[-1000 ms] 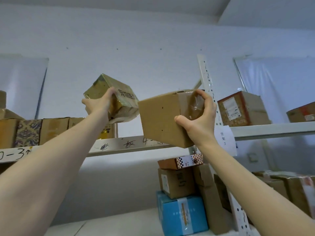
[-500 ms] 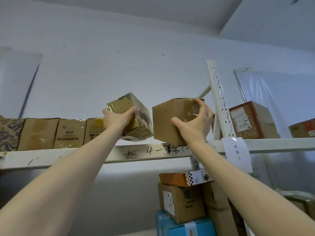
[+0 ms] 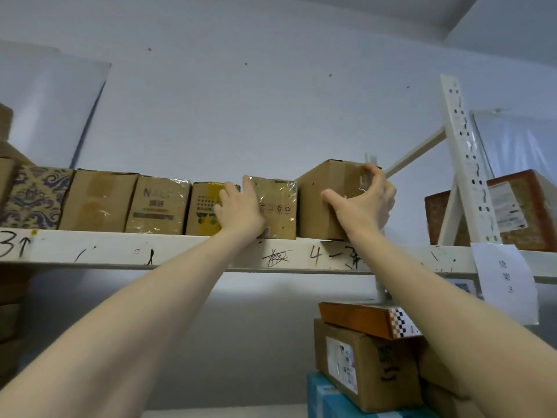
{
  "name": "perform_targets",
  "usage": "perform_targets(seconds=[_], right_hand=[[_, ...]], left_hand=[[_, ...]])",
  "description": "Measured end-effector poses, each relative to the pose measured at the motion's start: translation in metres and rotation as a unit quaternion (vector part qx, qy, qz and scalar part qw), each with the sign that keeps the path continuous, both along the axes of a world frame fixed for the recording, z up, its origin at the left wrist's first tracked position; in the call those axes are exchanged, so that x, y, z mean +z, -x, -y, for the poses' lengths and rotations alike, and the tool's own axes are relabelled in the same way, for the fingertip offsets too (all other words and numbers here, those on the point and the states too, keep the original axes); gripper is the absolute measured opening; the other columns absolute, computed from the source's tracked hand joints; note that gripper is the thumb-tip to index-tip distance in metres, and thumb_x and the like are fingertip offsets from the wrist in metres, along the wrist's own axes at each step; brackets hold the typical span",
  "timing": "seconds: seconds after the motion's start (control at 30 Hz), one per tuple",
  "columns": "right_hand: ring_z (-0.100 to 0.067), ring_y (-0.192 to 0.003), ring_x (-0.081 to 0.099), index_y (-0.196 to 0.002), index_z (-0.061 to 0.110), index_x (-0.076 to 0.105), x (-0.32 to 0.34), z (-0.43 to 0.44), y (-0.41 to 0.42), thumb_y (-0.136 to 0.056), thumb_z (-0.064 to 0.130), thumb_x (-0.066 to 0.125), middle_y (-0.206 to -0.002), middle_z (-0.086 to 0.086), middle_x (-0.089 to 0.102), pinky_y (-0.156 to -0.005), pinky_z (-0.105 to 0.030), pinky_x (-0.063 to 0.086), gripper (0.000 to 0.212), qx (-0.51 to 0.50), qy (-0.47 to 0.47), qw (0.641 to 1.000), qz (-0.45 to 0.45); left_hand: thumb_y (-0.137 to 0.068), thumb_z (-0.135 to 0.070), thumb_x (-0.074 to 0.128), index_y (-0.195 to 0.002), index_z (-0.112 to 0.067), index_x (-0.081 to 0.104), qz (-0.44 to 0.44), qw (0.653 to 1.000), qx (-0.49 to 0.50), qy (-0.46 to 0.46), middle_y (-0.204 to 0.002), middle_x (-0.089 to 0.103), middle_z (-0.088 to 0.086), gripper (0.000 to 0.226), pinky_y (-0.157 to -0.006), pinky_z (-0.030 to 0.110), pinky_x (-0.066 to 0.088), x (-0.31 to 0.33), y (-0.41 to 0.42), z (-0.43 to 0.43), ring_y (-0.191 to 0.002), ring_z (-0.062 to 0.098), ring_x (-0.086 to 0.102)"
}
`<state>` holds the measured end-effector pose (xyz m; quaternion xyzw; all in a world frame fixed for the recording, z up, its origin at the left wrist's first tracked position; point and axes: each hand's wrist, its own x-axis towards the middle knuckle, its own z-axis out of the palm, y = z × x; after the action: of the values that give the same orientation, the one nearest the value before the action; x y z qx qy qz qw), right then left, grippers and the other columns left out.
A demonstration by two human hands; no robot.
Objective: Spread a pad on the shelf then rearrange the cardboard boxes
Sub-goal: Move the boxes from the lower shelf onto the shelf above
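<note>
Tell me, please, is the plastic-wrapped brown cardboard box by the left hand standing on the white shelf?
Yes: the plastic-wrapped brown cardboard box sits upright, bottom edge on the white shelf, the left hand flat against it.

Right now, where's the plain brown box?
Head view, right of centre: the plain box sits on the shelf, gripped by the right hand, with the wrapped box touching its left side and the white upright further right.

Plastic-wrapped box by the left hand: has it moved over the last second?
Yes. The plastic-wrapped box was held tilted in the air above the shelf; it has come down and now stands on it, beside the plain box.
</note>
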<state>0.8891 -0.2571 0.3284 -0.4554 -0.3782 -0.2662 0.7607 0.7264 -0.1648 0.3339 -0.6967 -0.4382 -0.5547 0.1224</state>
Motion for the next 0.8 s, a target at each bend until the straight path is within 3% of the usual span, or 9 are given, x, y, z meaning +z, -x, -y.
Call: perform_targets(seconds=[0.07, 0.17, 0.27, 0.63, 0.8], right_hand=[[-0.018, -0.119, 0.042, -0.127, 0.039, 0.04, 0.004, -0.013, 0.001, -0.054, 0.043, 0.076, -0.134, 0.004, 0.034, -0.102, -0.045, 0.039, 0.081, -0.005, 0.008, 1.0, -0.009], [-0.02, -0.121, 0.04, -0.129, 0.037, 0.04, 0.007, -0.031, 0.005, -0.055, 0.043, 0.076, -0.136, 0.001, 0.033, -0.104, -0.045, 0.037, 0.082, -0.018, 0.018, 1.0, -0.009], [-0.022, -0.124, 0.038, -0.13, 0.036, 0.038, 0.009, -0.047, 0.009, -0.056, 0.045, 0.076, -0.137, -0.001, 0.032, -0.104, -0.045, 0.036, 0.084, -0.023, 0.045, 0.999, -0.013], [-0.031, -0.13, 0.03, -0.141, 0.03, 0.022, 0.015, -0.064, 0.003, -0.056, 0.058, 0.084, -0.138, -0.011, 0.027, -0.105, -0.043, 0.032, 0.109, 0.014, 0.21, 0.977, 0.04], [-0.032, -0.128, 0.035, -0.142, 0.033, 0.027, 0.01, -0.057, -0.002, -0.069, 0.04, 0.083, -0.136, -0.013, 0.031, -0.105, -0.036, 0.032, 0.092, 0.028, 0.229, 0.971, 0.066]], left_hand=[[-0.076, -0.014, 0.068, -0.143, -0.021, 0.023, -0.025, 0.999, -0.004, -0.019, -0.135, 0.03, 0.016, 0.081, -0.096, 0.043, 0.036, -0.001, 0.0, 0.0, -0.124, 0.034, 0.034], [-0.074, -0.01, 0.062, -0.13, -0.023, 0.043, -0.087, 0.994, -0.019, -0.06, -0.136, 0.03, 0.013, 0.06, -0.097, 0.044, 0.037, -0.003, 0.001, -0.002, -0.126, 0.034, 0.03], [-0.077, -0.011, 0.057, -0.118, -0.022, 0.055, -0.132, 0.989, -0.04, -0.047, -0.134, 0.034, 0.011, 0.043, -0.101, 0.049, 0.036, -0.004, 0.002, -0.005, -0.128, 0.034, 0.027], [-0.085, -0.019, 0.051, -0.125, -0.016, 0.052, -0.182, 0.983, -0.005, 0.003, -0.138, 0.033, 0.015, 0.04, -0.105, 0.053, 0.032, -0.002, -0.002, -0.003, -0.132, 0.034, 0.024], [-0.085, -0.016, 0.048, -0.123, -0.014, 0.052, -0.183, 0.982, -0.019, 0.04, -0.138, 0.033, 0.015, 0.038, -0.105, 0.052, 0.032, -0.003, -0.001, 0.003, -0.132, 0.035, 0.024]])
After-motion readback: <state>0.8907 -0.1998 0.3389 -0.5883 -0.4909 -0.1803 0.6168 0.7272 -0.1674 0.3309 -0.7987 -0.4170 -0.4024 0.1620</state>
